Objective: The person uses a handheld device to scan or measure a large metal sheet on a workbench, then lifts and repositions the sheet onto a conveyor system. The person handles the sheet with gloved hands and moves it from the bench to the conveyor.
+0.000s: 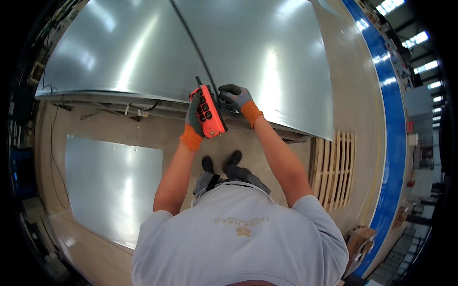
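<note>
My left hand (192, 116), in a grey glove with an orange cuff, is closed round an orange-red handheld remote control (208, 110). Black push buttons cover the remote's face, and a short black antenna sticks up from its far end. Just to the right is my right hand (236, 97), gloved the same way, with its fingers bent and apart and nothing seen in them. A black cable (194, 43) runs down from the top and passes between the remote and my right fingertips; whether they touch it I cannot tell. Both hands are over the near edge of a large shiny metal sheet (157, 52).
The big sheet lies on a low frame (162, 107). A smaller metal sheet (114, 186) lies on the floor at left, beside a loose thin cable (53, 157). At right are a wooden pallet (334, 167), a cardboard box (360, 243) and a blue floor strip (393, 119).
</note>
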{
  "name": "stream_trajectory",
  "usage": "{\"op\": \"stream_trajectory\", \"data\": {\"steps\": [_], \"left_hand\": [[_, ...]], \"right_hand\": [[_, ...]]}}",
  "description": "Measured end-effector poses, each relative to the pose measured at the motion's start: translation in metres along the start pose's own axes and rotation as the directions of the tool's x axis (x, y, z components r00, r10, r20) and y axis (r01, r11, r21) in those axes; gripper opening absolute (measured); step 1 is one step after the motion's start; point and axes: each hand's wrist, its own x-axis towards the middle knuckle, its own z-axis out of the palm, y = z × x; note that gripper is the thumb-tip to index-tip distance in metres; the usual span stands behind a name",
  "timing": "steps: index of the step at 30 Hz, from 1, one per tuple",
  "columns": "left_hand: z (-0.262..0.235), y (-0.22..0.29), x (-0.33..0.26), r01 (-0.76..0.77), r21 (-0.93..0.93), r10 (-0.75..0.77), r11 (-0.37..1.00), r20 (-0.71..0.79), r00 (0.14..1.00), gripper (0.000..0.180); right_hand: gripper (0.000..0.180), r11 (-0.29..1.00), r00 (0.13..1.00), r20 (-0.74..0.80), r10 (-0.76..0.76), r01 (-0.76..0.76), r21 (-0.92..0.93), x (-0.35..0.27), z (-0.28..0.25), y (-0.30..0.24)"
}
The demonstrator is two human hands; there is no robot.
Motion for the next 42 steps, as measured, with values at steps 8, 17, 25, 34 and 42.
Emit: {"op": "stream_trajectory", "data": {"steps": [8,17,25,34,42], "left_hand": [[0.028,-0.044,0.012,-0.145,0.08,0.153,0.986,-0.106,0.982,0.04],[0.046,-0.114,0.028,-0.444,0.346,0.505,0.827,-0.107,0.857,0.028],[0.043,-0.133,0.054,-0.584,0.442,0.712,0.68,-0.208,0.671,0.022],[0.037,-0.129,0.078,-0.711,0.383,0.807,0.59,-0.289,0.514,0.028],[0.059,-0.175,0.082,-0.775,0.462,0.897,0.431,-0.312,0.313,0.018]], "right_hand": [[0.029,0.995,0.983,-0.169,0.065,-0.052,0.081,-0.138,-0.128,0.06],[0.036,0.953,0.825,-0.507,0.247,-0.114,0.279,-0.34,-0.356,0.156],[0.03,0.932,0.678,-0.655,0.333,-0.133,0.336,-0.491,-0.532,0.219],[0.021,0.936,0.625,-0.699,0.349,-0.195,0.294,-0.494,-0.706,0.224],[0.026,0.92,0.715,-0.588,0.379,-0.361,0.154,-0.424,-0.871,0.254]]}}
